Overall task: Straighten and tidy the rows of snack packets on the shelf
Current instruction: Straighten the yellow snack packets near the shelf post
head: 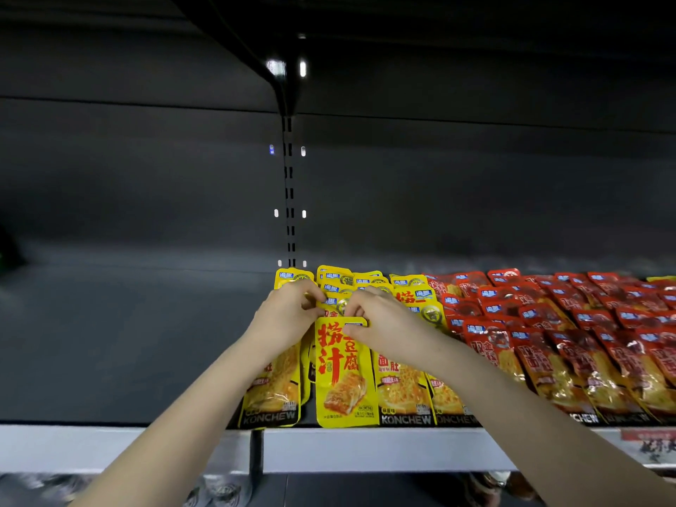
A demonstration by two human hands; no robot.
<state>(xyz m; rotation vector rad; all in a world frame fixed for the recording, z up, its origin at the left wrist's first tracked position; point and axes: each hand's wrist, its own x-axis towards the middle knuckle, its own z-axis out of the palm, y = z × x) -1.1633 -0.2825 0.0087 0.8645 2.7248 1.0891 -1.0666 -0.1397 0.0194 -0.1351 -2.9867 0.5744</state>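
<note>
Both hands meet at the top of a yellow tofu packet (pixel 345 375), which lies flat at the front edge of the shelf (pixel 365 448) among the yellow rows (pixel 406 389). The right hand (pixel 380 323) has its fingers pinching that packet's upper rim. The left hand (pixel 289 312) has its fingers curled, pinching the rear yellow packet (pixel 334 305) just behind. Red packets (pixel 567 342) overlap in rows to the right.

Dark shelf (pixel 128 342) under overlapping yellow packets (pixel 402 389) and red packets (pixel 585 353)
</note>
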